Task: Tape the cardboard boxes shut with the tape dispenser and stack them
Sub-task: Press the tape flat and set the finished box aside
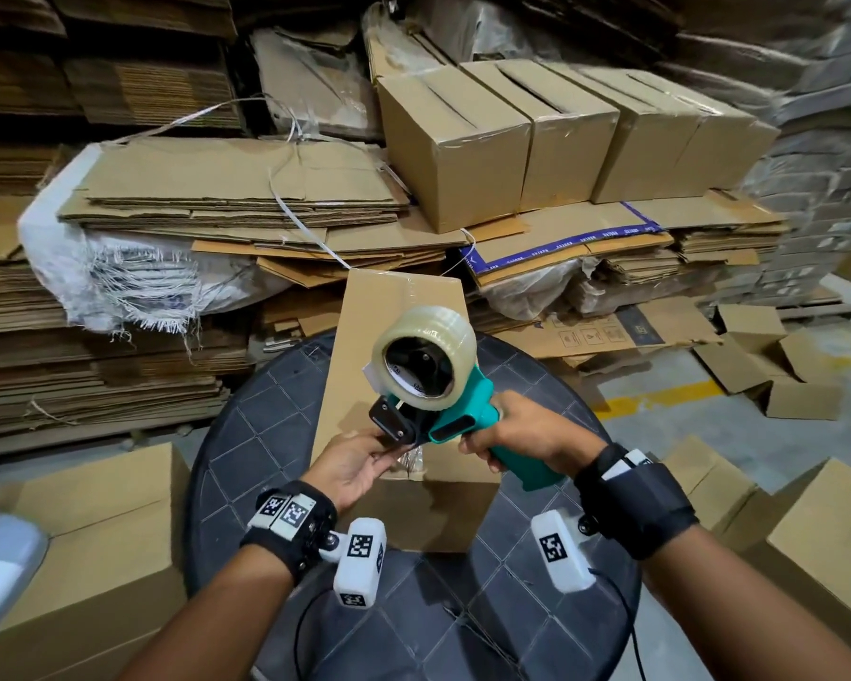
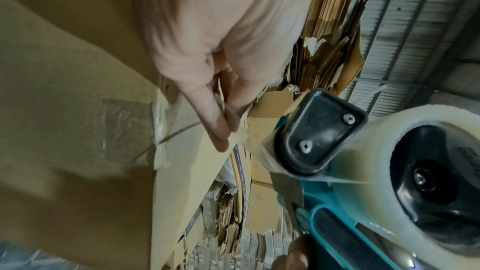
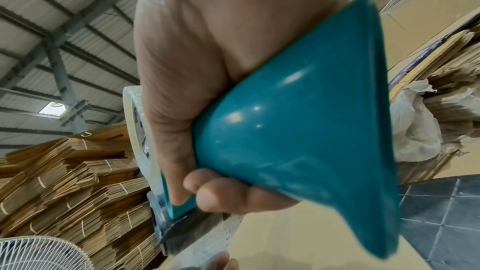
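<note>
A tall cardboard box (image 1: 394, 336) stands on the dark round table (image 1: 261, 435), with clear tape over its top seam. My right hand (image 1: 507, 430) grips the teal handle of the tape dispenser (image 1: 467, 415), held just above the box's near edge. The clear tape roll (image 1: 428, 356) sits on top of it. My left hand (image 1: 389, 449) pinches the free tape end (image 2: 246, 141) under the black front roller (image 2: 319, 130). The left fingers (image 2: 215, 124) lie against the box (image 2: 64, 89) edge. The right wrist view shows the handle (image 3: 311, 130) in my fist and the box (image 3: 298, 243) below.
Several taped boxes (image 1: 512, 130) stand in a row on flattened cardboard stacks (image 1: 246, 189) behind the table. Open boxes lie on the floor at left (image 1: 94, 533) and right (image 1: 806, 533). A torn white sack (image 1: 119, 272) hangs at left. A white fan (image 3: 39, 254) stands nearby.
</note>
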`<state>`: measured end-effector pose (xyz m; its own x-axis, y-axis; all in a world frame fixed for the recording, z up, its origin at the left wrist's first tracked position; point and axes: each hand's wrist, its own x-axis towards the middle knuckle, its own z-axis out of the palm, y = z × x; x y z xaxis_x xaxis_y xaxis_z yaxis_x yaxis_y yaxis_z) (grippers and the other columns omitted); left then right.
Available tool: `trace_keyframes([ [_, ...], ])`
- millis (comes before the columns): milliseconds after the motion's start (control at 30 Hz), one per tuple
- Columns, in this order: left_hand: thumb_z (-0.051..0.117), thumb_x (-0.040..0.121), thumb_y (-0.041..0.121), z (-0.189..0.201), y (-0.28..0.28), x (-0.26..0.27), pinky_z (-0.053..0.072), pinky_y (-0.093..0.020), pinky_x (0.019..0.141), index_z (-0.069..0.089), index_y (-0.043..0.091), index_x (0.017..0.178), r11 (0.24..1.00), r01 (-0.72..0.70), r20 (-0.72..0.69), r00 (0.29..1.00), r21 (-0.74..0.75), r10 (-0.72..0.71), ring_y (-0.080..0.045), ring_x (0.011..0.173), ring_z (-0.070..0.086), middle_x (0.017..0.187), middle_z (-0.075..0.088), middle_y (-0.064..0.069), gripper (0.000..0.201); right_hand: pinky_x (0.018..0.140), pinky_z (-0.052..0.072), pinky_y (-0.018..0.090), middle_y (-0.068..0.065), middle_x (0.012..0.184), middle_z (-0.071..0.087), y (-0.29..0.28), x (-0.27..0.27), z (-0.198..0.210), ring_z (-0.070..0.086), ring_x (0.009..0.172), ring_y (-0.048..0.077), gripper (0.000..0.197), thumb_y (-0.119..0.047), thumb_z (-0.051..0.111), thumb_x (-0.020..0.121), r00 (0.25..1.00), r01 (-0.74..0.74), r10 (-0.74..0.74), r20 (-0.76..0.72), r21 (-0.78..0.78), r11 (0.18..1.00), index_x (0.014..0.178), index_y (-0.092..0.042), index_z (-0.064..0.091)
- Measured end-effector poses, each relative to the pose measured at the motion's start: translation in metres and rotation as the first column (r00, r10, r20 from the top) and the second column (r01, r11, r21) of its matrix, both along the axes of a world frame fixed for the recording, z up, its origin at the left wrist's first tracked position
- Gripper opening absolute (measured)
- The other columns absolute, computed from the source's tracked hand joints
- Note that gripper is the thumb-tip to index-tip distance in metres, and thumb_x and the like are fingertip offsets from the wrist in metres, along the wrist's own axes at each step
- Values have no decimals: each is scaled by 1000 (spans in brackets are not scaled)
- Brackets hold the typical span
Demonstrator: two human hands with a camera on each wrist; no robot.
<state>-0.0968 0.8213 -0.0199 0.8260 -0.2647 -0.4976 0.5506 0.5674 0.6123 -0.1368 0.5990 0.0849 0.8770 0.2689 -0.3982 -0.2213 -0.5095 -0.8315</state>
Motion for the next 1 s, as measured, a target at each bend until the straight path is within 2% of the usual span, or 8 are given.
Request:
trace_keyframes([
  [167,38,91,-27,6,13,0,63,-36,70,54,-21,119,985,88,102,989,151,-104,-34,94,66,120,61,-36,33,55,51,27,8,70,61,8,3,6,56,56,17,11,-1,71,85,999,-43,43,7,-24,999,93,-2,63],
  [233,41,92,-25,10,19,-1,61,-35,74,62,-16,106,964,136,146,974,230,-172,-31,88,67,112,64,-33,27,56,52,29,8,70,62,9,6,8,57,58,18,11,0,72,84,998,-55,55,6,-26,998,91,-3,64],
  [333,43,91,-25,12,27,-3,61,-29,64,64,-10,92,934,176,167,957,312,-236,-26,74,68,91,68,-25,25,58,52,32,9,71,63,10,11,10,57,61,21,10,1,72,83,998,-65,66,7,-21,998,90,-3,66],
  [433,51,91,-21,12,32,-5,57,-23,58,64,-10,90,913,187,191,944,362,-269,-21,68,65,83,66,-21,17,58,51,32,12,72,63,13,14,12,56,61,22,10,1,72,83,996,-85,85,12,-21,996,90,-1,66],
  [567,59,92,-11,11,40,-6,51,-20,54,66,-7,86,808,255,250,864,532,-437,-16,56,61,71,66,-18,10,57,52,31,13,75,64,19,14,11,57,62,22,12,-1,74,78,994,-113,113,1,-22,993,88,-2,67],
  [800,58,97,0,6,62,-8,47,-17,49,66,-1,84,713,288,270,784,639,-559,-12,57,60,73,67,-9,16,56,52,30,18,78,64,24,11,5,56,64,25,24,-8,73,70,994,-111,111,-16,1,994,90,3,67],
  [900,57,100,7,15,89,2,47,-17,53,64,-12,91,597,309,290,654,740,-699,-11,59,59,72,66,-8,21,56,51,29,13,70,62,24,5,1,56,59,21,5,0,69,79,984,-171,172,-53,22,985,81,-3,67],
  [1000,57,99,7,27,121,17,49,-17,60,64,2,83,461,331,239,534,824,-811,-9,64,62,72,67,-2,18,58,50,30,7,65,64,14,2,-1,57,56,19,13,5,67,83,979,-202,202,-24,-24,979,76,-6,66],
])
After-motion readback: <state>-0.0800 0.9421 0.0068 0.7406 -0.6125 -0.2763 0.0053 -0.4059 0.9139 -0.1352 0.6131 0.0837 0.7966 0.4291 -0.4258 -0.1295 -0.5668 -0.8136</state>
